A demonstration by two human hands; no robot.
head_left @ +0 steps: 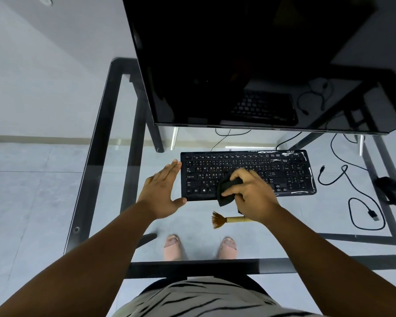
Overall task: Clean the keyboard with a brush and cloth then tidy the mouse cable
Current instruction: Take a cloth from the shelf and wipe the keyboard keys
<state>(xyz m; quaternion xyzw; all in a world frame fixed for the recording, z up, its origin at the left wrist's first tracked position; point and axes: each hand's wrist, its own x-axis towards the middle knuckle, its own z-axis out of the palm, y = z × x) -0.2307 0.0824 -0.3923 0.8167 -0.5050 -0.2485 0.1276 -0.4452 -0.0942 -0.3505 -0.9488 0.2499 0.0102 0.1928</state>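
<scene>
A black keyboard [284,170] lies on the glass desk [192,227] below the monitor. My right hand [253,193] grips a bunched black cloth [224,191] pressed on the keyboard's lower middle keys. My left hand [162,191] rests flat with fingers apart against the keyboard's left edge, thumb at its front corner. A small brush [226,219] with brown bristles and a pale handle lies on the glass in front of the keyboard, its handle end hidden under my right wrist. The black mouse [391,189] sits at the far right, its cable [357,202] looping loosely across the glass.
A large dark monitor [249,65] overhangs the back of the desk. Other thin cables [311,97] trail behind it. The black desk frame [101,156] runs along the left and front edges. My feet show through the glass.
</scene>
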